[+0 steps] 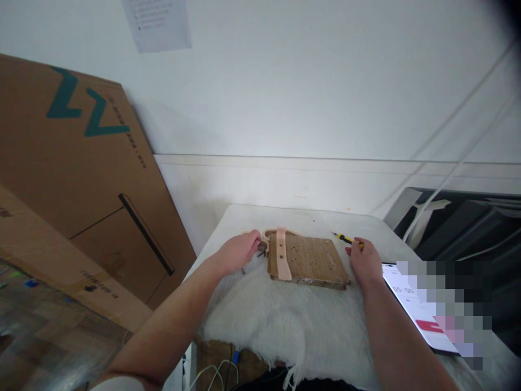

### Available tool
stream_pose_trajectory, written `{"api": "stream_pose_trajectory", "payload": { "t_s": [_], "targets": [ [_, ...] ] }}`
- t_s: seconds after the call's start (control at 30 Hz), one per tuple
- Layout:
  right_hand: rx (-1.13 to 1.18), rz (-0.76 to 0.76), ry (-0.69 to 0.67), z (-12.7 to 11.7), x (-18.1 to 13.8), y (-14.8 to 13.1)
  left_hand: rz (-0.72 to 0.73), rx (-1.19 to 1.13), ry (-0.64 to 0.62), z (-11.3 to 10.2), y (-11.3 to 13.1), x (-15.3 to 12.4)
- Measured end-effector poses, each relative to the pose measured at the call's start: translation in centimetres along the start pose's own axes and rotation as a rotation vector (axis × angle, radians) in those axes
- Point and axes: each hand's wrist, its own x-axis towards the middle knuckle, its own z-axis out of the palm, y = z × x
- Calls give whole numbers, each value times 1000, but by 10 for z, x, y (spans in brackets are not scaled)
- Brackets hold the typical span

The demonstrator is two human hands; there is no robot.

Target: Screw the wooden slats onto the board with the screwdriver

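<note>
1. Seeing, in the head view, a cardboard pad [313, 262] between left hand [243, 250] and right hand [363, 260], both well apart.
2. Crossing the pad's left end with a pale strap [281, 256].
3. Curling the left hand just left of the pad; cannot tell around what.
4. Gripping a yellow-and-black tool [344, 239] right-handed, just right of the pad.

A fluffy white cloth [285, 326] bears a cardboard block [311, 260] and, farther right, a lit-screened device [411, 309].
</note>
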Motion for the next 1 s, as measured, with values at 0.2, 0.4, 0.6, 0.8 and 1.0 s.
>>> {"api": "stream_pose_trajectory", "payload": {
  "t_s": [0.2, 0.4, 0.6, 0.8, 1.0],
  "targets": [
    [7, 26, -12, -2, -1, -2, 169, -88, 120, 13, 7, 5],
    [19, 27, -8, -3, -2, -4, 232, -231, 211, 23, 12, 8],
    [22, 21, -10, -2, -3, -4, 230, -292, 209, 29, 14, 12],
    [11, -9, -2, -1, -4, -3, 182, -289, 170, 33, 15, 13],
    [-13, -36, 4, 0, -2, -1, 276, -249, 148, 35, 14, 17]
  ]
}}
